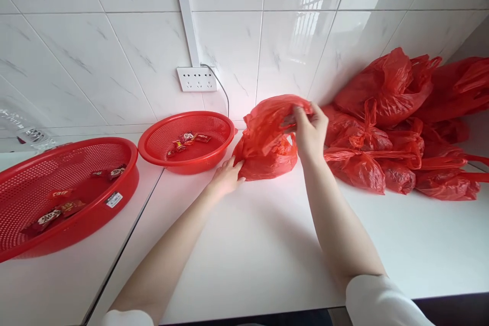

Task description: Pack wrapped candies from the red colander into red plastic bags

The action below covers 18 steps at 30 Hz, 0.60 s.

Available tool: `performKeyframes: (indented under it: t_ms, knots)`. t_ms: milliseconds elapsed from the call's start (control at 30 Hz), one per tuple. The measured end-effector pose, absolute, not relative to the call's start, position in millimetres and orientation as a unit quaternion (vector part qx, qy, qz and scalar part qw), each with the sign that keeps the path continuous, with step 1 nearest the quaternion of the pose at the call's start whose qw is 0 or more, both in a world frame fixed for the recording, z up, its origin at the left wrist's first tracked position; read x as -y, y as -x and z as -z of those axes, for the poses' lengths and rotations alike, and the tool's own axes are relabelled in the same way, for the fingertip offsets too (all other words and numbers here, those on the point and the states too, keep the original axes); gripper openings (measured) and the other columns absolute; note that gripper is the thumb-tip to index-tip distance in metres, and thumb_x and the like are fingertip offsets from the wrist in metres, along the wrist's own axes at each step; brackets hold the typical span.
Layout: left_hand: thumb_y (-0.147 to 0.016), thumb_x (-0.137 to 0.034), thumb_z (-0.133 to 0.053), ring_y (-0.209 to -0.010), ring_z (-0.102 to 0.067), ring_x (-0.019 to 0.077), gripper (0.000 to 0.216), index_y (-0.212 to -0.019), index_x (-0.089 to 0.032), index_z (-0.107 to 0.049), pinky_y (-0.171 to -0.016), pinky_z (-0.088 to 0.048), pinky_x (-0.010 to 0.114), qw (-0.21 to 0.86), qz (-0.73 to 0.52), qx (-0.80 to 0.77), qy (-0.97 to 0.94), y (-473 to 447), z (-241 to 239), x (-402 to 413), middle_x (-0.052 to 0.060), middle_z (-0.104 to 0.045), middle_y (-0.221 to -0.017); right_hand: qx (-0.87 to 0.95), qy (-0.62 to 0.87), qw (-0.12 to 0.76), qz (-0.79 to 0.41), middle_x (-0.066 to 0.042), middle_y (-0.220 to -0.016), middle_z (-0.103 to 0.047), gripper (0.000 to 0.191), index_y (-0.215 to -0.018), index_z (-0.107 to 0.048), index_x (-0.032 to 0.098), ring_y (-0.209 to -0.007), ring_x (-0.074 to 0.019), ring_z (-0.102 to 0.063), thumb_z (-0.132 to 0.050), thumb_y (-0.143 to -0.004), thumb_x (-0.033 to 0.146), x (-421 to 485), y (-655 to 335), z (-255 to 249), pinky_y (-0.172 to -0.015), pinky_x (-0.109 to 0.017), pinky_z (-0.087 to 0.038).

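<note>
A red plastic bag (267,158) stands on the white table, its upper part pulled up and its mouth gaping to the right. My right hand (311,130) pinches the raised rim of this bag between thumb and fingers. Low on the bag's left side rests my left hand (228,175), fingers stretched out against the plastic and not closed on it. What lies inside the bag is hard to make out through the film. Just left of my left hand sits a small red colander (191,163) with several wrapped candies (187,141) in it.
A larger red colander (126,183) with a few wrapped pieces stands at the left, near a clear plastic bottle (26,125). Filled red bags (385,91) are piled at the right. Behind, a power strip (196,79) with a cable is fixed on the tiled wall.
</note>
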<state>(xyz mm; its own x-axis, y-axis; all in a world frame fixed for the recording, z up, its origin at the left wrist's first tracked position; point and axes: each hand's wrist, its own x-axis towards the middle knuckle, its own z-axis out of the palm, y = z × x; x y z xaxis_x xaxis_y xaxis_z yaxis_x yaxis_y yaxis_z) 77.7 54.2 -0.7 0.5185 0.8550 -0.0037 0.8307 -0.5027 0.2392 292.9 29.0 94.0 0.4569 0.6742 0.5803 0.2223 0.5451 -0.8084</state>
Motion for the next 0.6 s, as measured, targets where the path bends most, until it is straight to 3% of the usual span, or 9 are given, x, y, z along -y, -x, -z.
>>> performKeyframes:
  t_ms: [100,167,233,333,400,467,600]
  knots:
    - [-0.085,-0.038,-0.058,-0.134,-0.036,0.0391,0.074,-0.150,-0.025,-0.025,-0.102,-0.037,0.049,0.117,-0.111,-0.517,-0.840,-80.0,8.6,-59.2,0.019,-0.024,-0.152,0.443,0.381,0.800,-0.134,-0.004,-0.087,-0.064,0.031,-0.101,-0.051,0.023,-0.082,-0.0197,-0.070,-0.039,-0.090,0.050,-35.3,-300.5,-97.0,-0.065,-0.031,-0.055]
    - [-0.083,-0.035,-0.061,-0.126,-0.046,0.0358,0.076,-0.150,-0.022,-0.026,-0.098,-0.041,0.046,0.168,-0.188,-0.535,-0.806,-83.6,7.7,-60.1,0.021,-0.035,-0.143,0.436,0.345,0.822,-0.125,-0.005,-0.098,-0.066,0.035,-0.107,-0.050,0.024,-0.094,-0.0196,-0.069,-0.036,-0.091,0.052,-36.0,-303.8,-98.7,-0.075,-0.033,-0.055]
    - [-0.080,-0.034,-0.065,-0.113,-0.056,0.0310,0.075,-0.146,-0.018,-0.033,-0.094,-0.045,0.043,0.255,-0.274,-0.526,-0.764,-85.4,0.7,-60.0,0.019,-0.051,-0.128,0.452,0.344,0.809,-0.148,-0.006,-0.097,-0.068,0.038,-0.104,-0.053,0.023,-0.092,-0.0193,-0.069,-0.037,-0.091,0.054,-32.2,-305.3,-100.7,-0.078,-0.034,-0.055]
    - [-0.075,-0.037,-0.072,-0.105,-0.060,0.0259,0.066,-0.134,-0.019,-0.049,-0.091,-0.048,0.042,0.433,-0.383,-0.425,-0.697,-81.7,-21.5,-56.4,0.013,-0.061,-0.115,0.519,0.403,0.714,-0.243,-0.005,-0.070,-0.068,0.043,-0.081,-0.057,0.020,-0.064,-0.0182,-0.068,-0.045,-0.088,0.060,-20.6,-304.1,-104.7,-0.065,-0.032,-0.055]
    - [-0.072,-0.037,-0.075,-0.114,-0.057,0.0264,0.053,-0.120,-0.022,-0.060,-0.094,-0.048,0.043,0.561,-0.416,-0.312,-0.645,-76.5,-41.0,-51.0,0.010,-0.059,-0.123,0.561,0.445,0.634,-0.291,-0.003,-0.055,-0.062,0.045,-0.067,-0.055,0.019,-0.049,-0.0159,-0.062,-0.052,-0.085,0.060,-12.0,-300.9,-107.8,-0.056,-0.029,-0.053]
    - [-0.071,-0.040,-0.075,-0.121,-0.053,0.0281,0.043,-0.110,-0.022,-0.065,-0.097,-0.047,0.046,0.618,-0.450,-0.256,-0.592,-70.9,-60.6,-44.9,0.009,-0.059,-0.126,0.592,0.479,0.566,-0.316,-0.003,-0.051,-0.061,0.044,-0.063,-0.054,0.019,-0.046,-0.0153,-0.060,-0.058,-0.082,0.058,-5.3,-296.0,-110.6,-0.054,-0.028,-0.052]
    - [-0.076,-0.040,-0.072,-0.121,-0.054,0.0268,0.036,-0.105,-0.021,-0.067,-0.097,-0.048,0.043,0.554,-0.572,-0.292,-0.530,-58.7,-91.9,-36.3,0.008,-0.062,-0.125,0.630,0.503,0.465,-0.366,-0.003,-0.075,-0.071,0.041,-0.101,-0.056,0.021,-0.058,-0.0160,-0.066,-0.058,-0.084,0.058,-2.5,-287.1,-107.8,-0.061,-0.030,-0.054]
